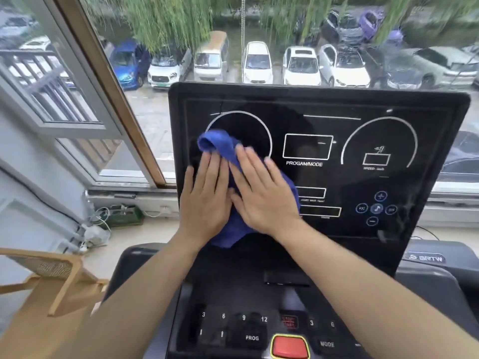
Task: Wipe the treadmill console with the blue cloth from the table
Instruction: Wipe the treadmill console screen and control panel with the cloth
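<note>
The black treadmill console (pixel 363 141) stands upright in front of me, with white dial outlines and a PROGRAM/MODE box on its glossy panel. A crumpled blue cloth (pixel 220 146) lies against the panel's left side, over the left dial. My left hand (pixel 204 200) and my right hand (pixel 264 193) both press flat on the cloth, fingers spread and pointing up, thumbs nearly touching. Part of the cloth sticks out above the fingers and below the wrists; the rest is hidden under the palms.
Below the panel, a lower keypad (pixel 248 330) carries number keys, PROG, MODE and a red stop button (pixel 289 347). A wooden chair (pixel 57 278) stands at lower left. A large window (pixel 181 60) behind the console looks over parked cars. Cables lie on the floor by the sill (pixel 103 224).
</note>
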